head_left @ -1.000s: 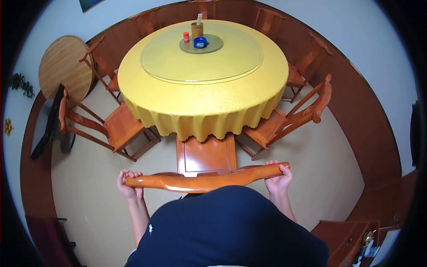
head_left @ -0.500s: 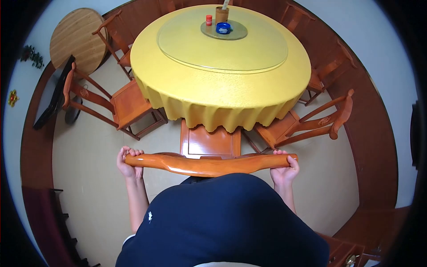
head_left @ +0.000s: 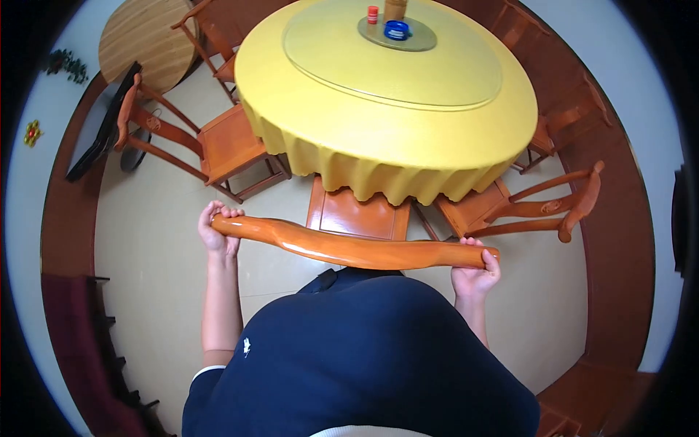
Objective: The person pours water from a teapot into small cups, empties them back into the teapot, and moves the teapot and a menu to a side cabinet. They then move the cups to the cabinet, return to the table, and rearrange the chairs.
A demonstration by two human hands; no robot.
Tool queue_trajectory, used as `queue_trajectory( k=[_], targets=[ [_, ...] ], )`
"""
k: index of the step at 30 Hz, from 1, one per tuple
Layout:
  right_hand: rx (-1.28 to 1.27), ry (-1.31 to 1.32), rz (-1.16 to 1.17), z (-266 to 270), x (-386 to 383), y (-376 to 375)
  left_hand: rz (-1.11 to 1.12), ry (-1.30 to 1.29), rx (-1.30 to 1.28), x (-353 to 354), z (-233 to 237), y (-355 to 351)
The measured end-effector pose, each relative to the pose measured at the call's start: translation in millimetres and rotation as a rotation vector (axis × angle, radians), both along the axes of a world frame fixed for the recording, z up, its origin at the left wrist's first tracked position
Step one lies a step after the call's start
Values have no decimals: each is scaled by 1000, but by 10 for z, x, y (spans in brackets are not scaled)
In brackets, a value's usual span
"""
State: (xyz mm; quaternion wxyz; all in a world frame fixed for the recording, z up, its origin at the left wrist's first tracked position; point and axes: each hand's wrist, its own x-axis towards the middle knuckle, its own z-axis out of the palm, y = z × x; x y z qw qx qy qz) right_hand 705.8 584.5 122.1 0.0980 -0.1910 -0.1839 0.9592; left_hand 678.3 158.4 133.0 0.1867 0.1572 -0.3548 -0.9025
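Observation:
A wooden chair is right in front of my body, its curved, glossy top rail running across between my hands. My left hand is wrapped round the rail's left end, and my right hand grips its right end. Beyond the rail, the chair's seat shows, with its far edge below the hem of the yellow tablecloth. The rail slopes down to the right. My torso and the rail hide the chair's lower back and legs.
Similar chairs stand at the left and right of the round table. A turntable on it carries a blue ashtray and a red container. A round wooden board leans at the back left.
The rail's left end has risen in view, so it now tilts down to the right. Both hands stay on it. The table and chairs have shifted up and right in view.

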Motion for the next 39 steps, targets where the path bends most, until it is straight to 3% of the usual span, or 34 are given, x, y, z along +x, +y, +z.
queue_trajectory(
  k=[4, 10, 12, 14, 16, 17, 19, 21, 23, 24, 26, 27, 29, 31, 34, 36, 38, 39],
  targets=[
    [31, 17, -13, -105, -22, 12, -23, 2, 32, 1, -79, -67],
    [188, 39, -65, -172, -23, -7, -111, -165, -160, 126, -77, -187],
    [233, 60, -80, -112, 37, -103, -42, -196, -236, 349, -235, -338],
    [278, 68, -102, -149, 142, -249, -146, -207, -264, 765, -288, -506],
    [457, -26, -369, -261, 291, -387, -183, -357, -287, 1245, -494, -722],
    [461, -26, -348, -366, 357, -485, -202, -475, -260, 1488, -601, -842],
    [579, -420, -338, -767, 455, -715, -211, -668, -232, 1921, -814, -1082],
    [561, -636, 54, -1698, 532, -675, -176, -741, -165, 2184, -951, -1250],
    [677, -676, 718, -2006, 724, -1127, -133, -715, -97, 2250, -988, -1469],
    [1085, -603, 989, -1885, 753, -1578, -112, -697, -86, 2233, -963, -1576],
    [1503, -482, 1250, -1894, 668, -2246, -85, -662, -95, 2157, -964, -1889],
    [1539, -292, 1394, -2174, 566, -2533, -54, -622, -96, 2106, -991, -2077],
    [1553, -87, 1527, -2387, 337, -3159, -5, -552, -84, 1968, -981, -2500],
    [1216, -301, 1470, -2200, -68, -4102, 1, -569, -107, 1802, -1036, -3008],
    [1175, -367, 1367, -2235, -694, -5430, 6, -645, -127, 1549, -971, -3836],
    [1226, -294, 1395, -2002, -1147, -6320, 12, -709, -114, 1354, -841, -4467],
    [1082, 54, 1434, -2064, -1650, -7016, 118, -663, -197, 1368, -749, -5007],
    [1088, 96, 1332, -1697, -1719, -7397, 190, -648, -229, 1342, -535, -5226]
  ],
)
